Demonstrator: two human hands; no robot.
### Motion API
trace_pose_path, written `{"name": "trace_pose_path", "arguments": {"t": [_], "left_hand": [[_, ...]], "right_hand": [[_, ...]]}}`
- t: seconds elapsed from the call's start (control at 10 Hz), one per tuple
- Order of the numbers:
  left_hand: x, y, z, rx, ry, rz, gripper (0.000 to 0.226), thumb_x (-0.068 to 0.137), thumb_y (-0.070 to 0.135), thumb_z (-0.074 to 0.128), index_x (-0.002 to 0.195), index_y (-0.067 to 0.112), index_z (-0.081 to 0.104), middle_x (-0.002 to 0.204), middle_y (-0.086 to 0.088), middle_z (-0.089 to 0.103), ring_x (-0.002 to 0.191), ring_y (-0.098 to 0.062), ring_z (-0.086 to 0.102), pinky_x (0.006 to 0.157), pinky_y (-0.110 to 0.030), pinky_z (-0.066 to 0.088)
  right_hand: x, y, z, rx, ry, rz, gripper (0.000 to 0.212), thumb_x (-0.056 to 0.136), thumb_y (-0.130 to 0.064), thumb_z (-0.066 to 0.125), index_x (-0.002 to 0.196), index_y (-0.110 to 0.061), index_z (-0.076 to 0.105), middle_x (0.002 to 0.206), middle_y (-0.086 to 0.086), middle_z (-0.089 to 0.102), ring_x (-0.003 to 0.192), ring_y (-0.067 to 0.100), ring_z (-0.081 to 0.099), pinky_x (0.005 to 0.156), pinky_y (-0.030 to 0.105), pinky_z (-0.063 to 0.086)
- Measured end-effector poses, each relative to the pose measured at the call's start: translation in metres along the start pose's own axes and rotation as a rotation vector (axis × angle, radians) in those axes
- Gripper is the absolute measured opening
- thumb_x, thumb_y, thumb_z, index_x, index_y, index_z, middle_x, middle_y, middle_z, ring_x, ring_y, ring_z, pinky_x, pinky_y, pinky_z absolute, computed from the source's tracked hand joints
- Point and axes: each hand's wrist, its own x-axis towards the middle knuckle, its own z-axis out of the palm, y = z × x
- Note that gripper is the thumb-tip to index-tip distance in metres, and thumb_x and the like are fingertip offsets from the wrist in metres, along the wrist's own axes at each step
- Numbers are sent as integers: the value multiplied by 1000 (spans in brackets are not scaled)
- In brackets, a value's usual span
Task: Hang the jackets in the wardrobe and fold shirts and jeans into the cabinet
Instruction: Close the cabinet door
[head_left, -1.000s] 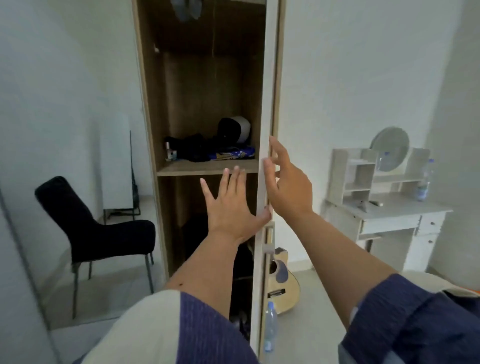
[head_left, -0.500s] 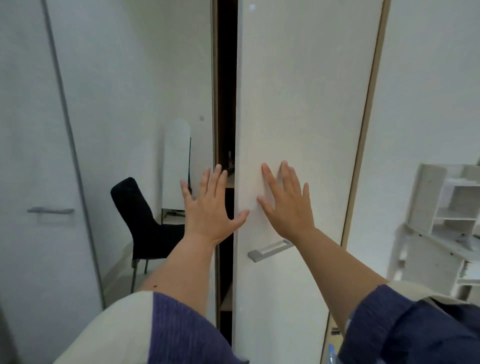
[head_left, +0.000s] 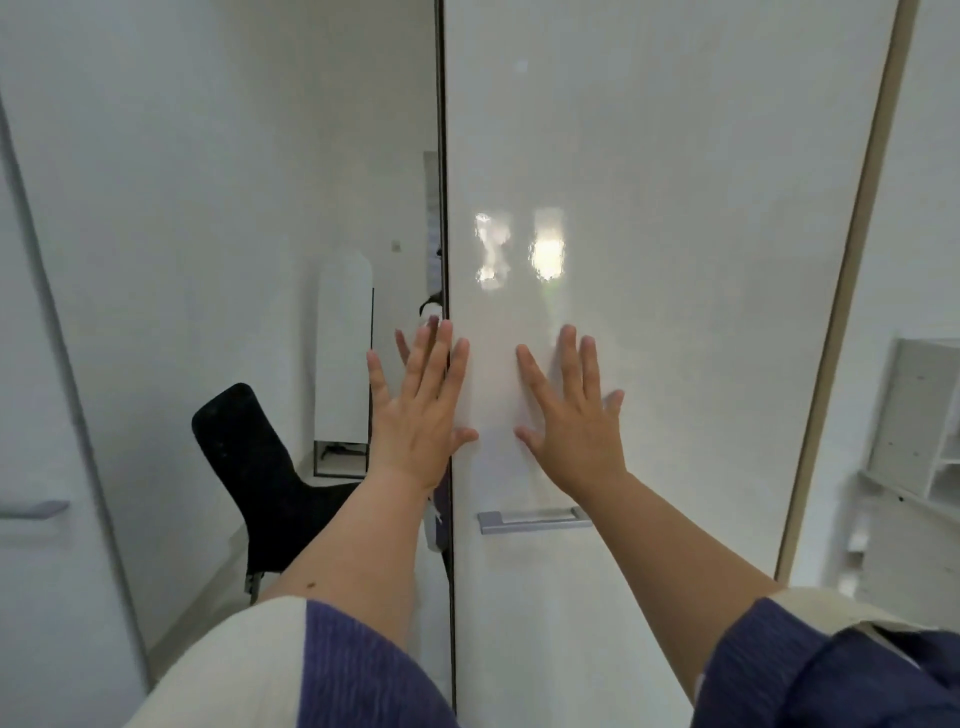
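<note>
Wardrobe door (head_left: 675, 312), glossy white, fills the centre and 1–2 o'clock of the head view; looks shut or nearly so, only a thin dark seam (head_left: 442, 208) showing at its left edge, running 12 to 6 o'clock. Right hand (head_left: 576, 421) flat on the door face, fingers straight and spread wide, holding nothing, palm just above the grey bar handle (head_left: 532, 519) at about 5 o'clock from centre. Left hand (head_left: 421, 415) also spread wide and empty, straddling the seam: thumb and index over the door, other fingers over the mirrored panel (head_left: 208, 260) to the left; contact with the surface can't be confirmed from this angle. Both forearms bare, purple and cream sleeves (head_left: 332, 670) at 6–7 o'clock.

Mirror panel at 9–10 o'clock reflects a black chair (head_left: 249, 467) and a white standing panel (head_left: 343, 353). Second grey handle (head_left: 31, 509) at far 9 o'clock. White shelf unit (head_left: 914, 415) at 3–4 o'clock, blurred. Two bright light reflections (head_left: 545, 249) on the door above the hands. No jackets, shirts or jeans in view; wardrobe interior hidden behind the door.
</note>
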Motion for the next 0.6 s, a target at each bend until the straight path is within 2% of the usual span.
{"name": "trace_pose_path", "arguments": {"t": [0.2,0.3,0.4,0.5,0.6], "left_hand": [[22,-5,38,-15,-15,4,113,82,65,46,141,13,-35,154,-6,-30,145,-27,-21,107,-70,-7],[29,-4,42,-57,-63,1,114,83,63,47,138,13,-40,152,-5,-34,143,-28,-26,108,-71,-2],[25,-5,41,-46,-67,4,112,83,62,49,142,13,-32,154,-5,-32,144,-28,-24,109,-71,1],[21,-7,30,-77,-4,21,108,81,61,54,149,13,-15,159,-6,-17,148,-28,-8,109,-70,8],[-11,-1,23,-126,146,-4,89,87,52,53,153,10,10,161,-9,2,148,-26,9,109,-66,19]], "right_hand": [[21,0,30,-7,22,30,111,80,-43,71,146,-41,-18,158,11,-23,144,33,-23,97,74,27],[28,1,36,-8,41,25,110,77,-42,74,148,-40,-10,159,13,-18,145,35,-18,95,74,29],[21,-2,34,-23,32,22,108,76,-43,74,149,-39,-5,159,14,-14,146,36,-13,94,73,33],[22,-3,17,-26,80,-1,97,81,-39,70,150,-37,2,161,14,-6,147,36,-5,98,69,34],[-12,-3,4,39,153,-26,84,85,-30,63,152,-36,13,161,11,9,148,30,9,108,62,26]]}}
